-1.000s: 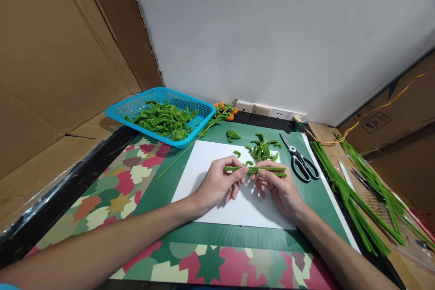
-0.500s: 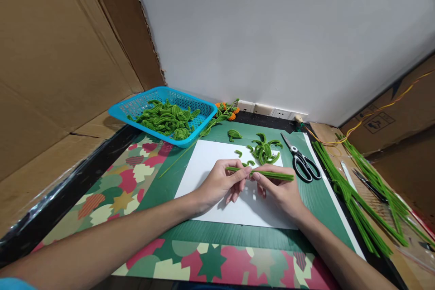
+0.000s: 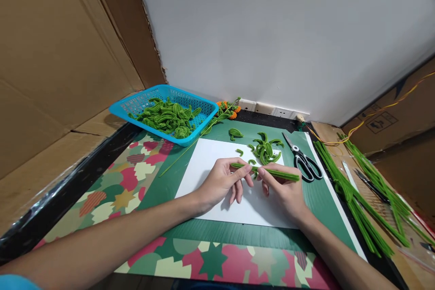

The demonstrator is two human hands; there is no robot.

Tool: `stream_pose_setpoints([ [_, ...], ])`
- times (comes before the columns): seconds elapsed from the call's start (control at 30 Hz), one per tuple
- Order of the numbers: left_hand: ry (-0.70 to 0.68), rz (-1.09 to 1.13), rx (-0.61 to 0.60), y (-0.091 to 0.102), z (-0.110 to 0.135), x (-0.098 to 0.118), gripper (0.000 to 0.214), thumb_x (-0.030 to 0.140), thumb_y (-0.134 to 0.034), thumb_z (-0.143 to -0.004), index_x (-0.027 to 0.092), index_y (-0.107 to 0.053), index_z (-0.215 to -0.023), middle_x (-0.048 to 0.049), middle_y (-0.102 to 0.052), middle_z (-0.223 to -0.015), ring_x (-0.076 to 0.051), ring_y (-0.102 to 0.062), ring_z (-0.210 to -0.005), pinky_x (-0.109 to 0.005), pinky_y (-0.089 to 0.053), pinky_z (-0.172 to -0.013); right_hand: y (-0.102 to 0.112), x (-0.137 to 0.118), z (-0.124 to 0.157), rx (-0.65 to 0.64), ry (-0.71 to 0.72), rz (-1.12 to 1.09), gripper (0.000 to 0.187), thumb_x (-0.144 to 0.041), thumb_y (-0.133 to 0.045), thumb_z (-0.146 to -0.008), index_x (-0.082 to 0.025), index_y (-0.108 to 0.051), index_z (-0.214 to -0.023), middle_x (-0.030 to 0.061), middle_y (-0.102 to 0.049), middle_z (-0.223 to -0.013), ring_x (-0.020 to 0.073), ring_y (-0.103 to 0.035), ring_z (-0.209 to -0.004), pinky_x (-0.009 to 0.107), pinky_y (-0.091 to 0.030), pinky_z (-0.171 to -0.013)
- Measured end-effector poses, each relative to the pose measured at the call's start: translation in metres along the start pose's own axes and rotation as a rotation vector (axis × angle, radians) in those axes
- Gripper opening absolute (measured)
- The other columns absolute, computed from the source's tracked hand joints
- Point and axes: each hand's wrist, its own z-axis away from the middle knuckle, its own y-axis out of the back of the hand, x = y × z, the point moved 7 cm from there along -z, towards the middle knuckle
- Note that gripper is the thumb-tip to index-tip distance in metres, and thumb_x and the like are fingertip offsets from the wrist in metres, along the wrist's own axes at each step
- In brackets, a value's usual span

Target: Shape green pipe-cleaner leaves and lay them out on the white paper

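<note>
Both of my hands hold a doubled green pipe cleaner [image 3: 275, 172] level above a white sheet of paper [image 3: 207, 163]. My left hand [image 3: 222, 182] pinches its left end between thumb and forefinger, the other fingers hanging loose. Pinching the middle is my right hand [image 3: 283, 189], and the right end sticks out past it toward the scissors [image 3: 303, 159]. Just beyond my hands lies a small pile of bent green pipe-cleaner leaves [image 3: 265, 149].
A blue basket [image 3: 136, 105] full of green bent pieces stands at the back left, with orange-flowered stems [image 3: 226, 111] beside it. Long straight green pipe cleaners [image 3: 353, 190] lie in bundles at the right. Cardboard walls stand left and right, and a patterned mat [image 3: 125, 176] covers the table.
The pipe cleaner has shifted slightly to the right in my hands, with more of it sticking out past my right hand. The view has drifted a little.
</note>
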Motion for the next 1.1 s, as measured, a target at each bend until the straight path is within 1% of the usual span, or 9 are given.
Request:
stream_pose_setpoints([
  [0.1,0.000,0.016,0.013,0.001,0.000,0.001,0.045,0.057,-0.077,-0.089,0.013,-0.066,-0.093,-0.0045,-0.072,-0.076,-0.011,-0.062,-0.040,-0.018,-0.042,-0.032,0.000,-0.005,0.001,-0.006,0.038,0.028,0.025,-0.039,-0.076,-0.095,-0.018,-0.083,-0.083,0.0021,-0.067,-0.064,0.0127,-0.055,-0.049,0.028,-0.044,-0.049],
  [0.3,0.029,0.016,-0.053,-0.003,0.001,0.002,0.043,0.057,-0.076,-0.090,0.016,-0.061,-0.088,0.0017,-0.064,-0.067,-0.008,-0.058,-0.042,-0.015,-0.041,-0.034,0.000,-0.004,-0.001,-0.038,0.032,0.025,0.025,-0.040,-0.075,-0.096,-0.018,-0.085,-0.089,0.0033,-0.068,-0.069,0.0119,-0.054,-0.047,0.027,-0.043,-0.046],
  [0.37,0.030,-0.002,-0.049,-0.004,0.001,0.002,0.043,0.057,-0.075,-0.091,0.017,-0.061,-0.088,0.0024,-0.063,-0.065,-0.008,-0.057,-0.042,-0.015,-0.040,-0.034,0.001,-0.004,0.000,-0.034,0.050,0.035,0.024,-0.039,-0.075,-0.096,-0.018,-0.086,-0.090,0.0039,-0.069,-0.071,0.0121,-0.054,-0.048,0.028,-0.043,-0.047],
  [0.5,0.005,-0.015,-0.006,0.000,0.000,0.001,0.044,0.057,-0.077,-0.089,0.017,-0.060,-0.085,0.0038,-0.060,-0.062,-0.008,-0.056,-0.041,-0.014,-0.040,-0.034,0.000,-0.007,0.001,-0.027,0.078,0.060,0.021,-0.036,-0.075,-0.097,-0.019,-0.086,-0.091,0.0029,-0.068,-0.068,0.0120,-0.055,-0.049,0.027,-0.043,-0.048],
  [0.67,-0.006,-0.021,-0.019,-0.001,0.000,-0.001,0.045,0.058,-0.077,-0.088,0.017,-0.060,-0.087,0.0030,-0.062,-0.065,-0.009,-0.057,-0.040,-0.015,-0.039,-0.032,0.000,-0.010,0.001,-0.040,0.111,0.092,0.019,-0.033,-0.074,-0.097,-0.020,-0.086,-0.090,0.0028,-0.068,-0.067,0.0127,-0.055,-0.050,0.028,-0.043,-0.049],
  [0.9,-0.030,-0.006,-0.025,-0.002,0.000,0.002,0.044,0.056,-0.077,-0.090,0.017,-0.058,-0.084,0.0042,-0.061,-0.060,-0.008,-0.055,-0.038,-0.014,-0.037,-0.031,-0.001,-0.012,0.000,-0.050,0.125,0.117,0.018,-0.030,-0.073,-0.098,-0.020,-0.087,-0.092,0.0024,-0.067,-0.065,0.0135,-0.055,-0.052,0.028,-0.042,-0.051],
  [1.1,-0.022,0.029,-0.028,-0.001,0.000,0.000,0.044,0.056,-0.080,-0.087,0.017,-0.058,-0.087,0.0041,-0.064,-0.065,-0.007,-0.055,-0.039,-0.014,-0.037,-0.031,-0.001,-0.017,0.001,-0.056,0.177,0.164,0.020,-0.028,-0.071,-0.099,-0.020,-0.087,-0.091,0.0012,-0.065,-0.060,0.0152,-0.057,-0.055,0.030,-0.045,-0.055],
])
